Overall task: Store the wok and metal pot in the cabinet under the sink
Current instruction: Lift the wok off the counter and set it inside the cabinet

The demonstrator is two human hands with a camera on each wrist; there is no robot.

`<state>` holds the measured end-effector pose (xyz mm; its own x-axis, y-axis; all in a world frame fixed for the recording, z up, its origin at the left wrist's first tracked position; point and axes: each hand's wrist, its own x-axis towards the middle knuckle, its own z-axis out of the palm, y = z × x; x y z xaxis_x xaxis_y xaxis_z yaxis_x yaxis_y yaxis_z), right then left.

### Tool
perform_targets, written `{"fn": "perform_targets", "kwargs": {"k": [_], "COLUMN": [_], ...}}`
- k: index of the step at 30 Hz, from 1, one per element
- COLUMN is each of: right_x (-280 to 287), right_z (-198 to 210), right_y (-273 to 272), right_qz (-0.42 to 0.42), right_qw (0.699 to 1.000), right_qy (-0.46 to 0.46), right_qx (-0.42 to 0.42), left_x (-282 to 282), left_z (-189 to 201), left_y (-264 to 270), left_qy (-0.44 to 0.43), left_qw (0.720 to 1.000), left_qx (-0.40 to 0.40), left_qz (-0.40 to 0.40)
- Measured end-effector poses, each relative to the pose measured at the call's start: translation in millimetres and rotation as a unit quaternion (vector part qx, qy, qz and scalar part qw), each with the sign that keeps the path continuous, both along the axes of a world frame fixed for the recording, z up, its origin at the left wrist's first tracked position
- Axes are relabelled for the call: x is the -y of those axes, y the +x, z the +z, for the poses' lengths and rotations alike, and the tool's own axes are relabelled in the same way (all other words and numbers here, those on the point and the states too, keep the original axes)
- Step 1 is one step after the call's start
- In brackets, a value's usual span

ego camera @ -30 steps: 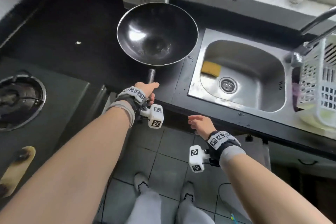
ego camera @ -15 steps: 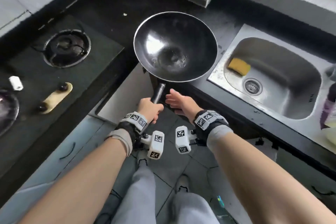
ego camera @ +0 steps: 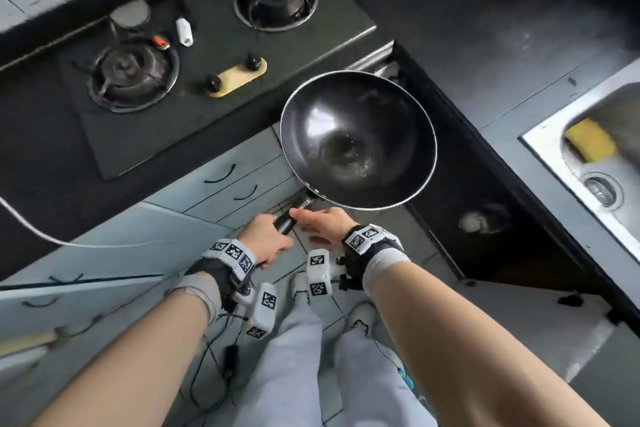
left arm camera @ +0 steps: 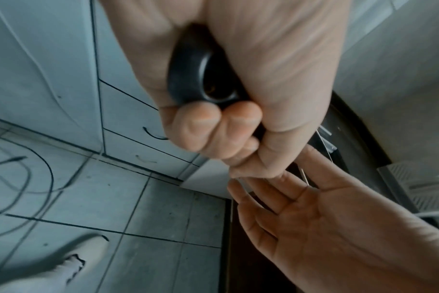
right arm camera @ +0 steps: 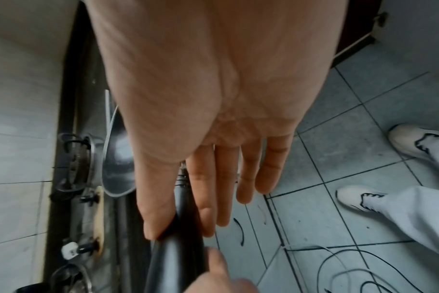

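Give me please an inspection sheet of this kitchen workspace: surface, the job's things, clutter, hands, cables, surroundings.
Surface: black countertop with a two-burner gas stove and a steel sink.
Job's things: wok held in the air, bowl up, in front of the counter corner; metal pot not seen.
Clutter: yellow sponge in the sink; small white object on the stove.
Hands: left hand grips the wok handle; right hand, fingers straight, touches the handle.
Cables: black cables loose on the floor tiles; white cable across the drawers.
Surroundings: pale drawers; dark open cabinet.
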<state>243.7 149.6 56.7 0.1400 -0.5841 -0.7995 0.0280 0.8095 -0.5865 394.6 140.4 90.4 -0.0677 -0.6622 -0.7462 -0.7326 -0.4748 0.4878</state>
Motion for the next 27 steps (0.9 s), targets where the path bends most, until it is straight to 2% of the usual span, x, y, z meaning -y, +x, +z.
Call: {"fn": "perform_targets", "kwargs": {"k": [4,8,14,21,27], "right_x": [-10.1,-13.7,-5.6,16.6,35.8], "right_z": [-35.1,-68.1,-108.6,-163.8,-211.5], "right_y": [9.8,-0.6,-60.2,-165.1,-228.3], "right_qz": [-0.017,-0.054,-0.169,-0.195,-0.225], "right_qw": [0.998,0.993,0.979,0.975,0.968], "right_qy": [0.053,0.098,0.115,0.11,0.107], "right_qx": [0.042,0.041,0.002,-0.008,-0.036], "left_x": [-0.6,10.1,35.2,62.7,81.6], "left_z": [-25.2,-55.5,-101.3,-148.7,-209.7], "left_y": [14.4,-3.1,-83.8,-188.9,-260.6], "left_qy": [0.025,0.071,0.115,0.15,0.14], "left_qw": [0.998,0.99,0.982,0.982,0.985], "left_qx": [0.033,0.047,0.028,-0.002,0.006], "left_qz": [-0.053,-0.109,-0.15,-0.115,-0.097]}}
